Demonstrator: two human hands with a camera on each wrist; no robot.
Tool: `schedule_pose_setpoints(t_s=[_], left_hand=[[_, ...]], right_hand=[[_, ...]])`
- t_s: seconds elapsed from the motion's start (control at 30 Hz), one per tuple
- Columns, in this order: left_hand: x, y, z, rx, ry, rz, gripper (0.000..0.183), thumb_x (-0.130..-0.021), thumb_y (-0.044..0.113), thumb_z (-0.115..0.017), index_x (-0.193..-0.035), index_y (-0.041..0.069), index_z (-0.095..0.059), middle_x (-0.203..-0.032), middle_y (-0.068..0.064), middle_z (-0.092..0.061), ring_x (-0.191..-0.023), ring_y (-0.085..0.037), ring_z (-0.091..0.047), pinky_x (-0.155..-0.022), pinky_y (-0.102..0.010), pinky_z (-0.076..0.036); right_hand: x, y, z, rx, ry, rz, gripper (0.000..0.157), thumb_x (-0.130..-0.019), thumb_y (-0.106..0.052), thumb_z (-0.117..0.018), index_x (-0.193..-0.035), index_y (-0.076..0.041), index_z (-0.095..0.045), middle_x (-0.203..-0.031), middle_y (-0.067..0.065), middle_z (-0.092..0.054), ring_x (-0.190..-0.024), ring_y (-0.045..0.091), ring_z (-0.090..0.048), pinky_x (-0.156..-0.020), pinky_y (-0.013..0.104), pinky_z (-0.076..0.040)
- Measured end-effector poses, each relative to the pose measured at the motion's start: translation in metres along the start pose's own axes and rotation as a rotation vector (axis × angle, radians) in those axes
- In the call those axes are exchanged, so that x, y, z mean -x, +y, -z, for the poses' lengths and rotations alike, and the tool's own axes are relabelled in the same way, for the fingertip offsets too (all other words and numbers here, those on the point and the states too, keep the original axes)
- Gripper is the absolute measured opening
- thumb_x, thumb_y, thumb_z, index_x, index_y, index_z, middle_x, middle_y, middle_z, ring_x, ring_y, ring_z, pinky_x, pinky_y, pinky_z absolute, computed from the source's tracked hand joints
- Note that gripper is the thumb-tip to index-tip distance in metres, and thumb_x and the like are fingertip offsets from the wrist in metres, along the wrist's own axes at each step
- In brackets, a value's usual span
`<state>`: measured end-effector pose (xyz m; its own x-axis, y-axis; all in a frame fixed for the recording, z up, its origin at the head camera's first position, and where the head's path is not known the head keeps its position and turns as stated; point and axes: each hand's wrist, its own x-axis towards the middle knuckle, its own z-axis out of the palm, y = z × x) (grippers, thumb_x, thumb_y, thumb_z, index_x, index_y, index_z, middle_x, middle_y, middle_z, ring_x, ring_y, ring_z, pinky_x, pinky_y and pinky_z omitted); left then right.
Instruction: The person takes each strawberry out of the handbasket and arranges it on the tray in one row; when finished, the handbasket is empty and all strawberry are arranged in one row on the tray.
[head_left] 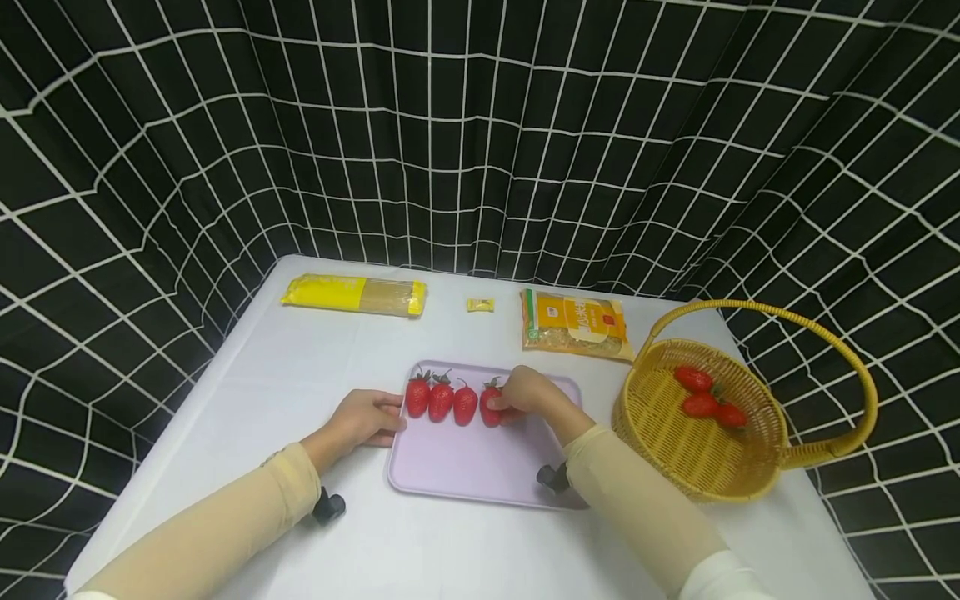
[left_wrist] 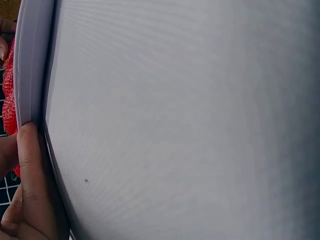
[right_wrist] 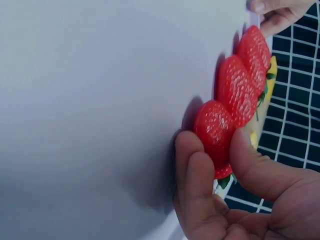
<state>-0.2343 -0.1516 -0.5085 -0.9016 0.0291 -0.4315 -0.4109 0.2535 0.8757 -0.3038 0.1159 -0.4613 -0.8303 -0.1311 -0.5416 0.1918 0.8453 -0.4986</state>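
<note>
Several red strawberries [head_left: 441, 402] with green leaves lie in a row along the far side of a pale lilac tray [head_left: 480, 467]. At the row's right end, my right hand [head_left: 528, 393] pinches a strawberry [head_left: 491, 407] between thumb and fingers. The right wrist view shows that strawberry [right_wrist: 215, 127] close beside its neighbour, the thumb [right_wrist: 250, 160] on one side and fingertips on the other. My left hand [head_left: 366, 418] grips the tray's left rim; in the left wrist view a finger [left_wrist: 31, 165] lies along the rim's outer side.
Right of the tray stands a yellow wicker basket [head_left: 675, 450] with a tall handle and a few red fruits [head_left: 701, 405] inside. Behind the tray lie a yellow noodle packet [head_left: 352, 295], a small yellow wrapped piece [head_left: 480, 305] and an orange grain bag [head_left: 576, 323]. A black grid curtain [head_left: 465, 167] surrounds the white table.
</note>
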Motion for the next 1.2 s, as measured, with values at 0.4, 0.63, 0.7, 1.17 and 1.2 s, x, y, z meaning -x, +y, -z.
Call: schedule_pose_setpoints(t_s=[0.4,0.63,0.7,1.17,1.2], left_hand=[[-0.002,-0.001,-0.001,-0.031,0.013,-0.002,0.052,-0.080,-0.004,-0.075,-0.129,-0.004,-0.059,-0.104,-0.014,-0.067,-0.076,-0.022,-0.070,-0.064,-0.034,-0.062],[-0.002,-0.001,-0.002,-0.031,0.010,-0.007,0.053,-0.079,-0.003,-0.075,-0.129,-0.005,-0.059,-0.104,-0.015,-0.067,-0.076,-0.023,-0.071,-0.064,-0.034,-0.062],[-0.002,-0.001,-0.002,-0.029,0.015,-0.007,0.052,-0.079,-0.003,-0.075,-0.129,-0.004,-0.060,-0.102,-0.014,-0.067,-0.075,-0.022,-0.071,-0.064,-0.034,-0.062],[0.001,-0.001,-0.005,-0.093,0.041,-0.036,0.049,-0.081,0.001,-0.075,-0.128,-0.002,-0.060,-0.103,-0.012,-0.066,-0.079,-0.019,-0.069,-0.065,-0.031,-0.062],[0.001,-0.002,-0.006,-0.093,0.041,-0.034,0.049,-0.081,0.001,-0.075,-0.128,-0.003,-0.060,-0.103,-0.012,-0.066,-0.079,-0.019,-0.069,-0.065,-0.031,-0.062]], right_hand=[[0.014,0.010,0.015,0.050,0.014,0.038,0.035,-0.084,-0.036,-0.077,-0.087,-0.002,-0.071,-0.075,0.011,-0.069,-0.070,0.023,-0.066,-0.074,0.034,-0.054],[0.056,0.065,0.094,-0.218,-0.121,0.158,0.042,-0.091,-0.031,-0.071,-0.107,0.007,-0.068,-0.095,0.015,-0.070,-0.083,0.025,-0.068,-0.084,0.041,-0.059],[0.067,0.092,0.122,-0.325,-0.162,0.179,0.041,-0.094,-0.026,-0.068,-0.112,0.010,-0.064,-0.101,0.018,-0.070,-0.088,0.026,-0.069,-0.085,0.040,-0.059],[0.078,0.252,0.220,-0.914,-0.313,-0.209,0.029,-0.105,-0.004,-0.033,-0.096,0.006,-0.059,-0.091,0.018,-0.070,-0.087,0.023,-0.070,-0.092,0.028,-0.054],[0.078,0.256,0.218,-0.921,-0.296,-0.239,0.026,-0.105,-0.003,-0.034,-0.096,0.006,-0.057,-0.089,0.017,-0.069,-0.085,0.023,-0.070,-0.091,0.028,-0.055]])
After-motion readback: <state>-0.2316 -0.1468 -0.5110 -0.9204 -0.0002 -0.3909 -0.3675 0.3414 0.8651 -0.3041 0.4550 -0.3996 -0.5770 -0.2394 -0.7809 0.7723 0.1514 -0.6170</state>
